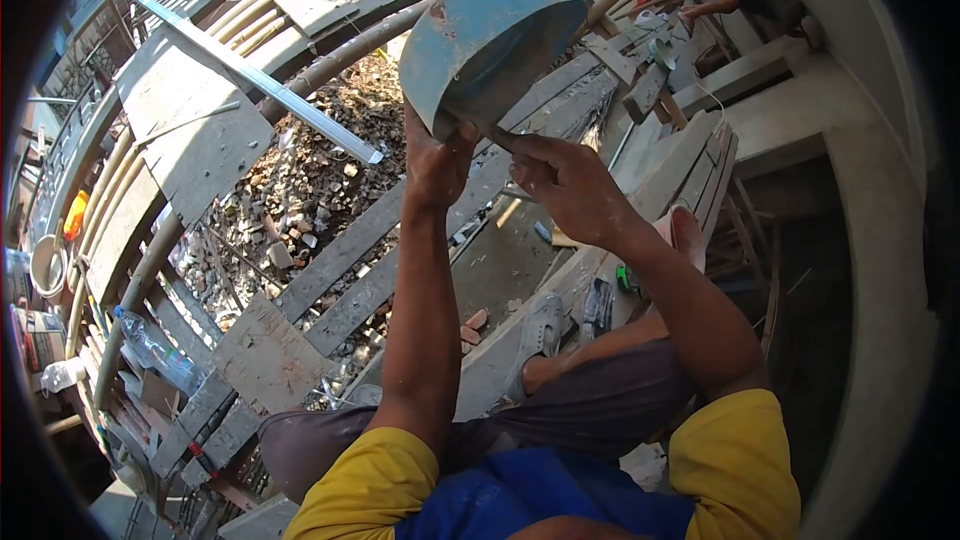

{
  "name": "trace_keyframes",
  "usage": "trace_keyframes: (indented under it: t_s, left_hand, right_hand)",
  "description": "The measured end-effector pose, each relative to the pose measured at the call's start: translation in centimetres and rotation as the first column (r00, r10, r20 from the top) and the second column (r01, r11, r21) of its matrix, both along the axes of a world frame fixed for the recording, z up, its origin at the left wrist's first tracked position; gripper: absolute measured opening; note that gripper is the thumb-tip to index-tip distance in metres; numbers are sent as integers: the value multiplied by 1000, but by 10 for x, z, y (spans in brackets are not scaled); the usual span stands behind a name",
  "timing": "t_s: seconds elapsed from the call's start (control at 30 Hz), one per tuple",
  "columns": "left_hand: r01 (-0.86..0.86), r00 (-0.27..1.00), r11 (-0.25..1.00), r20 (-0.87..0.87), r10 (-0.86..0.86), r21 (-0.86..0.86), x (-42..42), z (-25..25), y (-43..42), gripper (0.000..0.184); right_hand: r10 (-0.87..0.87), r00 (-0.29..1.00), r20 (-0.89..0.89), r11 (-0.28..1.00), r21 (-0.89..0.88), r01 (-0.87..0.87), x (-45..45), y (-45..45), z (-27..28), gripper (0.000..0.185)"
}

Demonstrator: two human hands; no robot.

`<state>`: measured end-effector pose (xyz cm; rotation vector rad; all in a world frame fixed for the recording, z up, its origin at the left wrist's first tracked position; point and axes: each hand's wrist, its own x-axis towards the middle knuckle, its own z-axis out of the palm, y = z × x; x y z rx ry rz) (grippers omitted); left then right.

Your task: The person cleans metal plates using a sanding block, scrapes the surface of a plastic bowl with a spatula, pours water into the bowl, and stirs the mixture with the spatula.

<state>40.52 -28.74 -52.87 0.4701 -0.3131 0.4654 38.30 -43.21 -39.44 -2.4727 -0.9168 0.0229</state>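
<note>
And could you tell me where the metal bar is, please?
In the head view, the bar lies upper left, across the grey board, its near end over the rubble.

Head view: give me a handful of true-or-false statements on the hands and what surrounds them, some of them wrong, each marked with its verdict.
1. The left hand is on the blue container. True.
2. The right hand rests on the person's knee. False: it is raised, its fingers at the container's lower edge.
3. A clear plastic bottle lies to the left of both hands. True.
4. The long metal bar lies across the person's lap. False: it is beyond the lap, with its near end over the rubble.
5. The person's sleeves are yellow. True.
6. The visible shoe is bright red. False: it is grey.
</note>
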Motion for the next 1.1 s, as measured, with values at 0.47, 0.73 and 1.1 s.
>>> trace_keyframes:
  t_s: [0.47,0.73,1.1]
  left_hand:
    - [47,999,995,4,-47,-90,1,4,12,91]
    - [-90,995,996,46,90,-1,-2,16,7,74]
    - [7,1000,998,-22,-8,-70,-5,20,5,98]
  right_hand:
    - [-58,988,143,998,-9,60,5,-5,-9,26]
    - [-78,996,42,997,31,77,4,-3,-6,32]
    - [-88,992,-85,993,71,94,-5,11,-13,35]
